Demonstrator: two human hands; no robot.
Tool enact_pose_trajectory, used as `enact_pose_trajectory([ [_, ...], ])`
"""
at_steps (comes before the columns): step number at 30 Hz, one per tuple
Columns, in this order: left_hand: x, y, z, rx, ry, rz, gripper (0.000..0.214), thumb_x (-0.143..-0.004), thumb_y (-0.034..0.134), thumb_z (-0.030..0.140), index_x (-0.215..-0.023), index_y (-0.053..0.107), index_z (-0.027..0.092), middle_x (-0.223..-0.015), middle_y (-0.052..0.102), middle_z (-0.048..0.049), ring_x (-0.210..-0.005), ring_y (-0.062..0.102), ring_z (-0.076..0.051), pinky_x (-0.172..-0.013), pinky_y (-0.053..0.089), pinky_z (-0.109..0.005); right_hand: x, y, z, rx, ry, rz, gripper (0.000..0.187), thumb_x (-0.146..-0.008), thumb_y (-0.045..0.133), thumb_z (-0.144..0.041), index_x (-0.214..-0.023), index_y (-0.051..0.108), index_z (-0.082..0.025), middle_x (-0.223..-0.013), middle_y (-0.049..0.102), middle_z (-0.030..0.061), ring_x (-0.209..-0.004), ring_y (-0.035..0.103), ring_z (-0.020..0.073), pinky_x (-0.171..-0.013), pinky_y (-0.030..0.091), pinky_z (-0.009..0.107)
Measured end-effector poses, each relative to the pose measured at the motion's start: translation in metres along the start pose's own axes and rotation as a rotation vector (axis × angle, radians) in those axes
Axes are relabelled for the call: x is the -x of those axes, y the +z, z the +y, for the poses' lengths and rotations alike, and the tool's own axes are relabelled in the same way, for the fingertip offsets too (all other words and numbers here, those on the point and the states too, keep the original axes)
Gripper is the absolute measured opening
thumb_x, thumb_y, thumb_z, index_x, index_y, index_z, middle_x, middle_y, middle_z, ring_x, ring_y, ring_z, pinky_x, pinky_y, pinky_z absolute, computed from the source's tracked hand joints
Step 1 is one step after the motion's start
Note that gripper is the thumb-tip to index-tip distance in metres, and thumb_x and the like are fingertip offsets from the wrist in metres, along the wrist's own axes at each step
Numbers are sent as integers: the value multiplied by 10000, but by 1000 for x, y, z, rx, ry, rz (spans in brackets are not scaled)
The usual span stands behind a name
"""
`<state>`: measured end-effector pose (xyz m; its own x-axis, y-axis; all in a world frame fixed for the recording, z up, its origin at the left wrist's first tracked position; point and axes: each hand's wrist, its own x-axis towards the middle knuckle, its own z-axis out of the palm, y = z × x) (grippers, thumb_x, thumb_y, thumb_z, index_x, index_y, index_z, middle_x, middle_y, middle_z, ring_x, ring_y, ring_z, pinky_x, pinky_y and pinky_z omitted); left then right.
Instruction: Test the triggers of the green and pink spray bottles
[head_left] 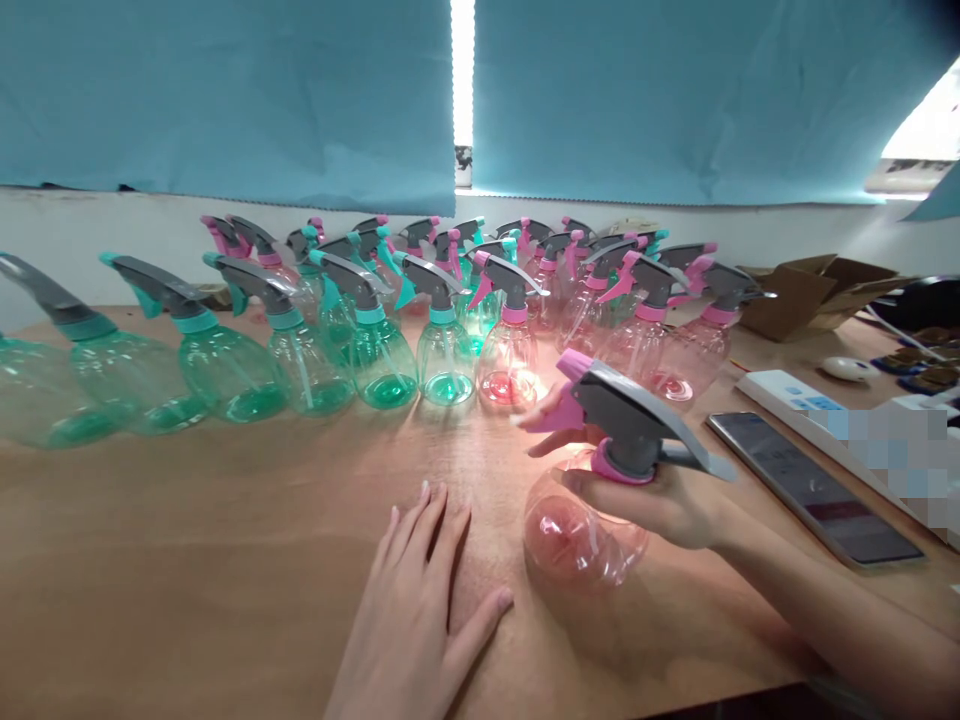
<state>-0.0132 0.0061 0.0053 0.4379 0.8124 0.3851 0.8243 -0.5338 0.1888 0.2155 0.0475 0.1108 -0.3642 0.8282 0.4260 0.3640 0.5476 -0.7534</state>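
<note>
- Pink clear-plastic spray btl (551, 535) w/ grey-and-pink trigger head (637, 425): tilted above front of brown wooden surface (187, 560), R hand (679, 510) grip closed round its neck.
- L hand (416, 610): palm down on surface, fingers slightly spread, just L of btl.
- Behind: upright green clear-plastic btls (382, 365), mostly L; more pink btls (510, 365).
- Far R: dark-screened phone (814, 488), open brown cardboard box (802, 297).

Tabletop (187, 560) left of the left grip (411, 605) offers passage; green bottles (381, 355) block beyond.
</note>
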Motion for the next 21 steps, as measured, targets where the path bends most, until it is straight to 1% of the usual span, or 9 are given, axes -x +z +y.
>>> enact_pose_trajectory([
  [2,0,0,0,6,-4,4,580,-886,553,497,-1363,467,179,-1421,489,-145,-1310,440,-349,-1069,353,-554,2,1,5,-30,52,-10,417,-779,549,-184,-1183,586,-281,-1056,696,53,-910,690,237,-793,564,414],
  [5,0,0,1,7,-10,-2,583,-887,553,486,-1374,454,181,-1425,484,-142,-1319,429,-347,-1068,355,-552,5,3,9,-40,90,6,541,-799,570,-222,-1328,487,-305,-1164,672,64,-944,693,253,-820,562,440],
  [9,1,0,0,-12,-6,-3,589,-886,550,498,-1370,448,177,-1426,482,-147,-1318,430,-349,-1058,368,-555,7,6,7,-14,109,63,615,-771,584,-197,-1356,454,-334,-1191,667,60,-903,705,257,-811,568,464],
  [12,1,1,-1,-37,-1,-4,602,-895,541,507,-1383,420,176,-1433,470,-153,-1326,420,-344,-1054,374,-554,6,7,5,5,91,91,586,-762,589,-207,-1327,487,-322,-1210,658,73,-860,714,266,-792,570,483],
  [15,2,1,0,-44,8,-5,601,-898,539,502,-1385,410,175,-1429,474,-152,-1329,416,-342,-1052,378,-551,5,7,5,14,73,99,561,-765,593,-222,-1312,506,-317,-1240,641,74,-839,718,259,-771,578,469],
  [17,2,1,0,-44,10,-6,600,-900,536,498,-1386,407,171,-1427,476,-153,-1328,417,-343,-1053,375,-552,5,7,7,30,70,91,588,-766,594,-215,-1333,487,-330,-1242,642,64,-832,718,249,-761,583,454],
  [21,1,1,0,-39,1,-17,594,-901,534,504,-1384,412,180,-1427,477,-152,-1328,418,-341,-1064,362,-547,6,6,9,58,68,56,652,-767,608,-188,-1372,439,-361,-1256,638,45,-865,718,234,-806,579,431],
])
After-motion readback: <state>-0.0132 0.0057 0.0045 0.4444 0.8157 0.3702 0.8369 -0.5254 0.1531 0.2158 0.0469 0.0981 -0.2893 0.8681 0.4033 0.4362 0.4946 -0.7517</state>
